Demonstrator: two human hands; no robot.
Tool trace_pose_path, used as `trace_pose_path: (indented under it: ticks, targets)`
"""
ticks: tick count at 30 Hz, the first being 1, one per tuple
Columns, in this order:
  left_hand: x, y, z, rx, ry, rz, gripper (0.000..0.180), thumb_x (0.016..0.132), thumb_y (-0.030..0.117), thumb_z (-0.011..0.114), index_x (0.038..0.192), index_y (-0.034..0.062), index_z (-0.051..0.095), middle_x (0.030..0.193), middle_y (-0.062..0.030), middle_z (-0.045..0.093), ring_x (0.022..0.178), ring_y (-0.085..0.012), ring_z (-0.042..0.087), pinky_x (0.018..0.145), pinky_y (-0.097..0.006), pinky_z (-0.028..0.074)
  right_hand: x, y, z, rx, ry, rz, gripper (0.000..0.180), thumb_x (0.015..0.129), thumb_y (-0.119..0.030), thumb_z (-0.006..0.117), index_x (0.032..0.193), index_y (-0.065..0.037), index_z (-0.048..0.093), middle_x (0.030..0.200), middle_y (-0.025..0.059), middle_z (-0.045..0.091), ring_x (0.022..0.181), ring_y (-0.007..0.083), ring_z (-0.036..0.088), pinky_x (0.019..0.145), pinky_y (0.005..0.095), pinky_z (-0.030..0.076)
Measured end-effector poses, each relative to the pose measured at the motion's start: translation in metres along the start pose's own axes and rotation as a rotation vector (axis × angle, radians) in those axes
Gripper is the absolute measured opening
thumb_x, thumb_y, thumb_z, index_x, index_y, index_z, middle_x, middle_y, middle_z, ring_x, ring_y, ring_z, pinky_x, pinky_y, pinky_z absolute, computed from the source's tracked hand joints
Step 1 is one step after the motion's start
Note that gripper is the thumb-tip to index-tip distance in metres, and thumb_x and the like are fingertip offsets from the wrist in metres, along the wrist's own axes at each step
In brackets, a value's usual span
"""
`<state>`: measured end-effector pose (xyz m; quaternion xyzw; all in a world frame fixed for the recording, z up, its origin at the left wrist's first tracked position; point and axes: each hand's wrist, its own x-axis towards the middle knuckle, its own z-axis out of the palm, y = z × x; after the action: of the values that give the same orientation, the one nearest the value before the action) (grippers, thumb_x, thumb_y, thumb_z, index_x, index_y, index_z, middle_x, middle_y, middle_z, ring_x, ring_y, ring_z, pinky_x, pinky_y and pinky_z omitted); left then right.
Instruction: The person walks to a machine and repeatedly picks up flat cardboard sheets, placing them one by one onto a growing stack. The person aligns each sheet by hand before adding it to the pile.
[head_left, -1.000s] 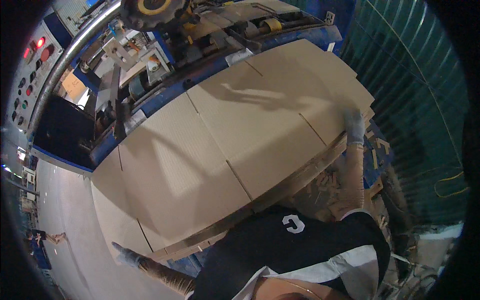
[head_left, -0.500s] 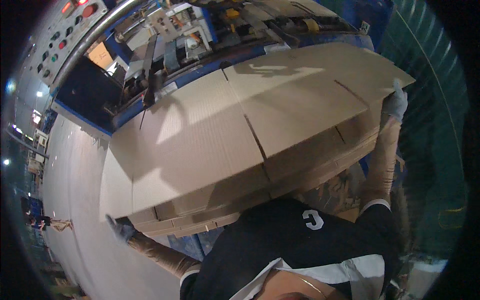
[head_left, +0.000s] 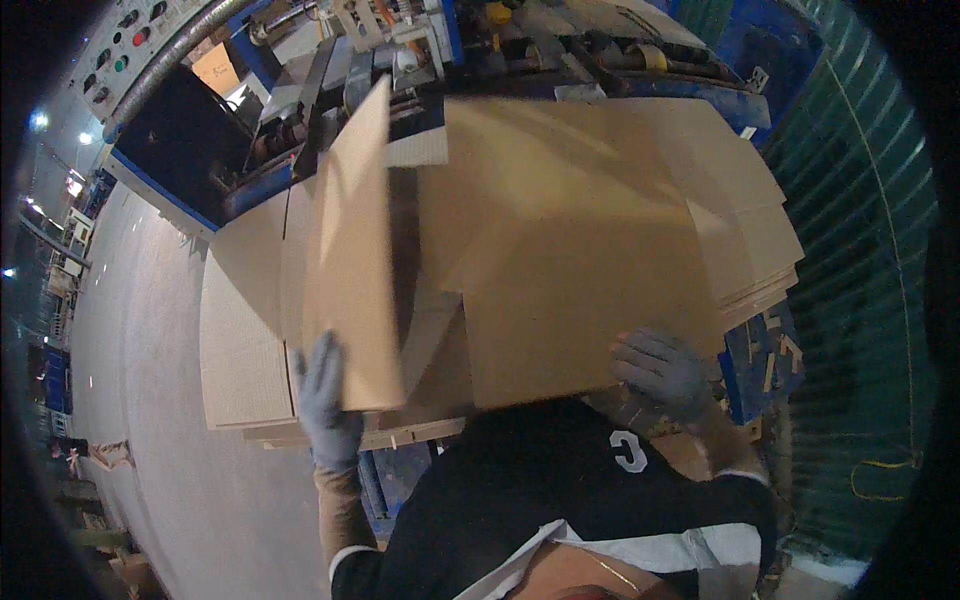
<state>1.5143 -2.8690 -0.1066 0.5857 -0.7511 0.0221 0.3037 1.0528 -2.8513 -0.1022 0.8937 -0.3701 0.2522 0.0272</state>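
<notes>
Blue machine bed (head_left: 752,362); cardboard stack (head_left: 250,330).

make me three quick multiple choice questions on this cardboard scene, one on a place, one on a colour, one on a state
1. Where is the left hand?
A. on the near edge of the raised cardboard sheet
B. on the control panel
C. on the floor

2. What colour are the gloves?
A. red
B. grey
C. yellow

3. How does the sheet at the left hand stand?
A. rolled up
B. flat
C. tilted up on edge

Answers: 1 A, the fingers grip its lower edge. 2 B, the right hand on the big cardboard sheet is grey-gloved too. 3 C, it rises steeply above the stack.
</notes>
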Motion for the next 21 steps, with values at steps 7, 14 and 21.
trace_pose_path:
  ticks: [7, 14, 21]
  targets:
    - [0.034, 0.029, 0.012, 0.238, -0.381, 0.314, 0.047, 0.081, 0.011, 0.051, 0.128, 0.0116, 0.053, 0.131, -0.0162, 0.052, 0.120, -0.0388, 0.049, 0.104, -0.054, 0.033, 0.023, 0.044, 0.015, -0.019, -0.150, -0.213, 0.034, 0.075, -0.021, 0.066, 0.107, -0.009, 0.064, 0.116, 0.0112, 0.064, 0.112, 0.0294, 0.059, 0.095, 0.0437, 0.047]
    - [0.047, -0.001, 0.018, 0.227, -0.368, 0.351, 0.050, 0.081, 0.011, 0.051, 0.131, 0.0139, 0.050, 0.135, -0.0160, 0.049, 0.123, -0.0380, 0.047, 0.106, -0.057, 0.030, 0.045, 0.097, 0.006, -0.106, -0.291, 0.051, 0.059, 0.075, -0.050, 0.069, 0.116, -0.007, 0.060, 0.124, 0.0142, 0.059, 0.118, 0.0323, 0.053, 0.100, 0.0470, 0.040]
    - [0.094, -0.020, 0.045, 0.314, -0.103, 0.390, 0.059, 0.077, 0.014, 0.060, 0.134, 0.0106, 0.047, 0.137, -0.0182, 0.046, 0.128, -0.0377, 0.043, 0.111, -0.058, 0.023, 0.088, 0.152, 0.008, -0.137, -0.226, 0.071, 0.075, 0.072, -0.062, 0.065, 0.120, -0.005, 0.057, 0.125, 0.0166, 0.056, 0.118, 0.0345, 0.050, 0.101, 0.0443, 0.037]
